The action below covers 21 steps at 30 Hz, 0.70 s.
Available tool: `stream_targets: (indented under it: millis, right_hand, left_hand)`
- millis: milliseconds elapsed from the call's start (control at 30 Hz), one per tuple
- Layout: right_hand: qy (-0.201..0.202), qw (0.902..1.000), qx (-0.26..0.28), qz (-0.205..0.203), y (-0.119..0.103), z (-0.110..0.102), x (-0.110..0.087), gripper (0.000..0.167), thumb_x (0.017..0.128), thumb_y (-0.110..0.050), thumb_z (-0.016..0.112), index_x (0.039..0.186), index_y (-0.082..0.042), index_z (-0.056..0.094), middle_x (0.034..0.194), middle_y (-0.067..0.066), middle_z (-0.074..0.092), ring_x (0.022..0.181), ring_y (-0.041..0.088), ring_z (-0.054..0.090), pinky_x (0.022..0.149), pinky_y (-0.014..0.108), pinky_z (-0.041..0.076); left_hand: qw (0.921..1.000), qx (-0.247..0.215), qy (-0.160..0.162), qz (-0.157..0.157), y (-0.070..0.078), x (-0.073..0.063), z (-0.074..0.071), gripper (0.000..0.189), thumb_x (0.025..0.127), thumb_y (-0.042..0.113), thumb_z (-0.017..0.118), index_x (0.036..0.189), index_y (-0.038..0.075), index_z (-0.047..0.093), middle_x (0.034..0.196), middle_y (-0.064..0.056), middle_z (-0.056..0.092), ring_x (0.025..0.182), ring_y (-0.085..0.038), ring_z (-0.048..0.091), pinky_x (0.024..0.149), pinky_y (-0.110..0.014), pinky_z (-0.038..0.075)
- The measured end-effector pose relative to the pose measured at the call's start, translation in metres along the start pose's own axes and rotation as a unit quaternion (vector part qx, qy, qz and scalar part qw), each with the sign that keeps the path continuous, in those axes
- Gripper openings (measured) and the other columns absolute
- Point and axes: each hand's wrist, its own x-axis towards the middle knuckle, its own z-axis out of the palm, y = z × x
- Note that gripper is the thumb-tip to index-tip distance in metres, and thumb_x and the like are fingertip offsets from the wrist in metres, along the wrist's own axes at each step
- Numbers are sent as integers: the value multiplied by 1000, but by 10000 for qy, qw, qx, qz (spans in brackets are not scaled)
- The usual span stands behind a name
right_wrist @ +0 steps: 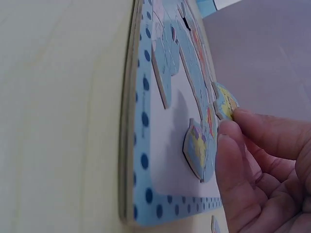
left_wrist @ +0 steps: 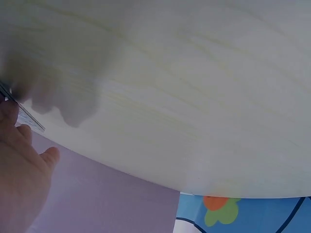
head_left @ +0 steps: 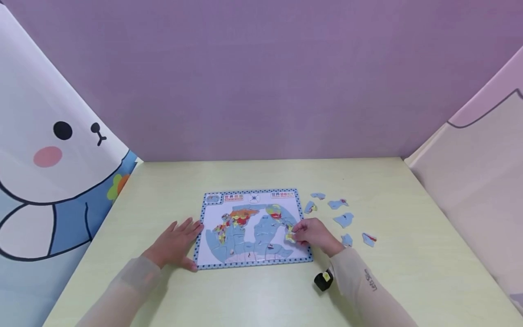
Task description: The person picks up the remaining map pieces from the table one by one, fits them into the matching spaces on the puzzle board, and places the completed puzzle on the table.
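Observation:
A world-map jigsaw board [head_left: 214, 215] with a dotted blue border lies on the table, partly filled with pieces. My left hand [head_left: 175, 245] rests at its left edge with fingers spread, fingertips on the border; only part of that hand [left_wrist: 22, 170] shows in the left wrist view. Over the board's right side my right hand [head_left: 316, 234] pinches a yellow-and-blue puzzle piece [right_wrist: 226, 102] between thumb and fingers. In the right wrist view the held piece is tilted above the board, near a placed piece [right_wrist: 197, 148] with yellow and purple on it.
Several loose pieces, among them a blue one [head_left: 344, 220] and a red-striped one [head_left: 369, 239], lie right of the board. A small black object [head_left: 323, 281] is by the right wrist. Behind the table [head_left: 171, 177] stands a purple backdrop [head_left: 269, 91].

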Motion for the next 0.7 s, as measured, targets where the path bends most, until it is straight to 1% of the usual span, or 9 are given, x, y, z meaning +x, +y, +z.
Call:
stream_targets:
  millis: [167,333,500,600,700]
  right_hand:
    - [103,9999,-40,13,-3,6,3,6,87,-4,67,92,-2,68,77,5,65,67,17,60,64,27,52]
    - [209,9997,7,109,-9,12,8,7,86,-5,68,92,-2,68,77,5,66,67,16,61,63,26,52]
    - [78,9998,-172,50,-16,18,11,7,87,-3,67,94,0,68,76,5,66,66,15,62,64,26,54]
    - [-12,9997,-244,1,-21,20,12,9,87,-4,67,95,-1,69,78,4,66,67,15,62,65,26,54]
    - [-108,9996,-266,-49,-26,21,14,12,87,-5,67,98,0,70,80,4,67,68,15,63,65,27,54]
  left_hand:
    - [9999,105,38,26,0,1,1,111,63,59,80,146,0,35,152,-17,32,142,-41,18,109,-63,16]
    - [10000,36,48,0,1,3,2,111,63,56,81,146,0,34,153,-17,31,142,-41,17,109,-63,16]
    - [10000,-37,2,10,1,4,4,112,63,56,81,147,0,33,154,-17,29,142,-41,17,109,-63,16]
    - [10000,16,19,59,1,4,3,112,63,58,80,147,0,34,154,-17,29,142,-42,17,109,-64,16]
    - [10000,75,53,34,0,3,1,112,63,60,80,147,1,35,154,-17,29,142,-41,17,109,-63,17]
